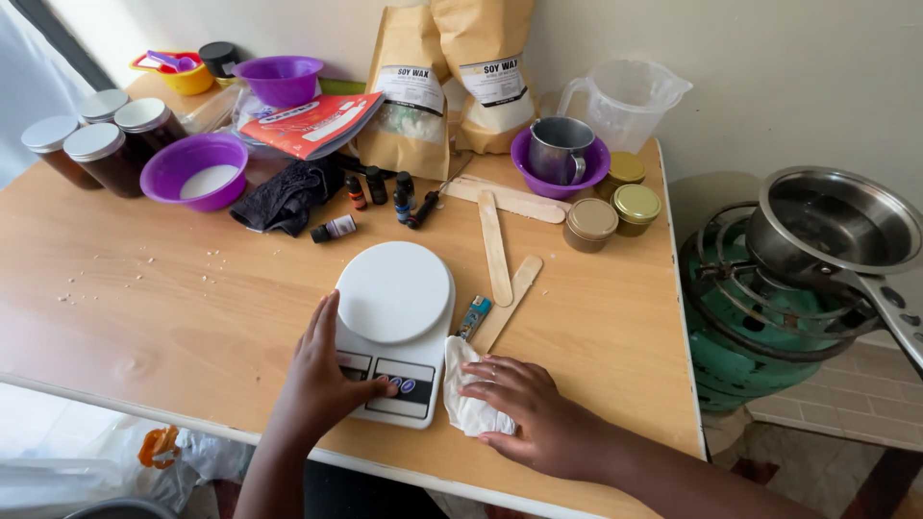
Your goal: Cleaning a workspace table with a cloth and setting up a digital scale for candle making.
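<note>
Three lidded dark jars (94, 144) stand at the far left of the wooden bench (154, 288), with a purple bowl (194, 170) of white powder just beside them and a crumpled black cloth (286, 195) next along. Small dark dropper bottles (377, 187) cluster behind the white kitchen scale (394, 322), which sits near the front edge, its round plate bare. The left hand (322, 370) lies on the scale's left front corner, fingers (381, 388) loosely spread, one fingertip on the button panel. Just right of the scale, the right hand (529, 408) rests flat on a crumpled white tissue (468, 399), fingers spread and pressing it onto the bench. Flat wooden sticks (495, 248) lie beyond. Small gold-lidded tins (615, 207) stand further right, and a steel pot (829, 221) sits on a green gas burner (760, 327) off the bench.
</note>
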